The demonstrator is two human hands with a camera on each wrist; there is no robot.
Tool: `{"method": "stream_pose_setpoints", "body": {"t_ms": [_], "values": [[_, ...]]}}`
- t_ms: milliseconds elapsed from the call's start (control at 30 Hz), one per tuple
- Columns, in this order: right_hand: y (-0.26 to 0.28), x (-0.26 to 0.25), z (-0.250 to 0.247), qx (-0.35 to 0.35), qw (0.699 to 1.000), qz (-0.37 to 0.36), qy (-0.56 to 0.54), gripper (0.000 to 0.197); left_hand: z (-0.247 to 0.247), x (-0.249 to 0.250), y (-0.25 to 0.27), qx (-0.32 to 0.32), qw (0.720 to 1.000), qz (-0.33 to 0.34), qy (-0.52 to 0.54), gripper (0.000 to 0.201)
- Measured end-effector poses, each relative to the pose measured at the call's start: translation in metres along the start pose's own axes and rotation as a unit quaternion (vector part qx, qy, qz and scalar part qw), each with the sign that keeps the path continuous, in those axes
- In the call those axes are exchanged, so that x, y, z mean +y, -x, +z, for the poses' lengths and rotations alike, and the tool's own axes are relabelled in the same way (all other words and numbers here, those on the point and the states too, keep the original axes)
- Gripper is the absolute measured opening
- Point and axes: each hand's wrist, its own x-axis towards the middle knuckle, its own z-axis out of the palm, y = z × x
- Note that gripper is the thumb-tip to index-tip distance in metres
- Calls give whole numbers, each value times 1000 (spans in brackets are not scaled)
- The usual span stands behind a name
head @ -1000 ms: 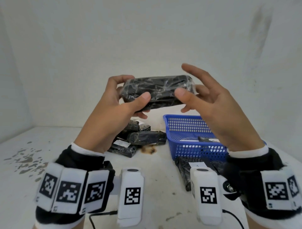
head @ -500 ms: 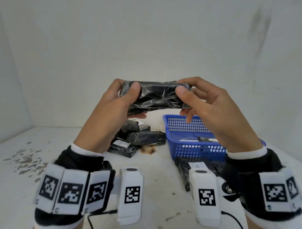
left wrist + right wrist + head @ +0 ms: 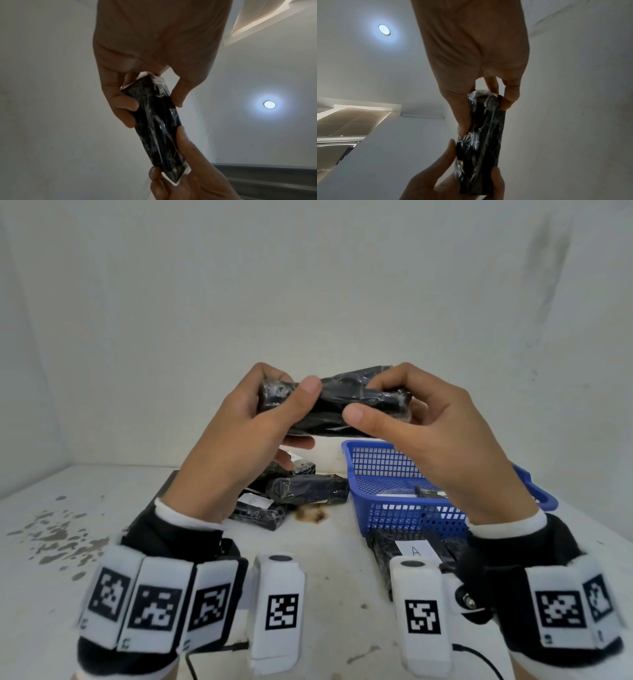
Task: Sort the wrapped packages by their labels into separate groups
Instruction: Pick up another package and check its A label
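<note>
Both hands hold one black package (image 3: 337, 402) wrapped in clear film up in the air in front of the wall. My left hand (image 3: 274, 412) grips its left end, thumb on the near face. My right hand (image 3: 387, 405) pinches its right end between thumb and curled fingers. No label shows on the faces turned to me. The left wrist view shows the package (image 3: 154, 121) running from my left fingers (image 3: 123, 102) down to the other hand. The right wrist view shows the same package (image 3: 481, 142) held at both ends.
A pile of black packages (image 3: 301, 491) lies on the white table behind my left hand, one with a label B (image 3: 255, 501). A blue basket (image 3: 394, 508) at right holds more. A package labelled A (image 3: 414, 551) lies before the basket.
The package has been turned in my hands and lowered a little. My right fingers, spread wide a second ago, have curled onto its right end.
</note>
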Motion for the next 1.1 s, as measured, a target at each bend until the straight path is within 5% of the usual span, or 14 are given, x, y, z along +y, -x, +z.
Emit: {"method": "stream_pose_setpoints", "body": {"t_ms": [133, 300, 533, 633, 1100], "values": [[-1, 1, 0, -14, 1000, -5, -21, 29, -1, -2, -3, 0, 998, 19, 62, 23], [-3, 3, -8, -14, 998, 12, -59, 40, -4, -5, -6, -8, 990, 5, 138, 51], [-4, 1, -8, -1, 998, 38, -46, 20, -2, -4, -8, -16, 991, -7, 131, 34], [-3, 0, -8, -7, 999, 31, -33, 21, -1, -4, -7, -10, 992, -12, 129, 8], [-2, 5, -6, -34, 999, 22, 32, 20, -3, -4, -4, 7, 998, -18, 53, 23]]}}
